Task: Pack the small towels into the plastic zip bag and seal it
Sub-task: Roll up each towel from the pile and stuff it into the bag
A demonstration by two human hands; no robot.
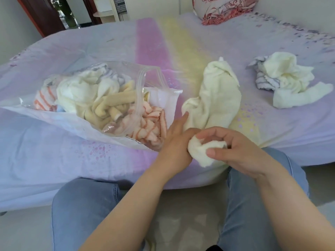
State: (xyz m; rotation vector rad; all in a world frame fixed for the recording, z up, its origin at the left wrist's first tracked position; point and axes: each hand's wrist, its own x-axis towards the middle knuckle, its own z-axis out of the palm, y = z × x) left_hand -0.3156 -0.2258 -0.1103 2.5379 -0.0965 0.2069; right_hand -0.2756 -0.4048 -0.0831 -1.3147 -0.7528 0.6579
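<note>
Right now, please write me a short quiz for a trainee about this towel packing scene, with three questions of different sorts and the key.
1. True or false: the zip bag is already sealed.
2. Multiple choice: what does the right hand grip? A) the bag's zip B) the near end of the cream towel C) nothing
3. Where does the loose towel pile lie, seen from the person?

Key: 1. False, its mouth gapes open with towels inside. 2. B; the left hand touches that towel too. 3. On the bed, far right, apart from the bag.

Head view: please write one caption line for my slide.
Both hands bunch a cream towel beside the open zip bag.
</note>
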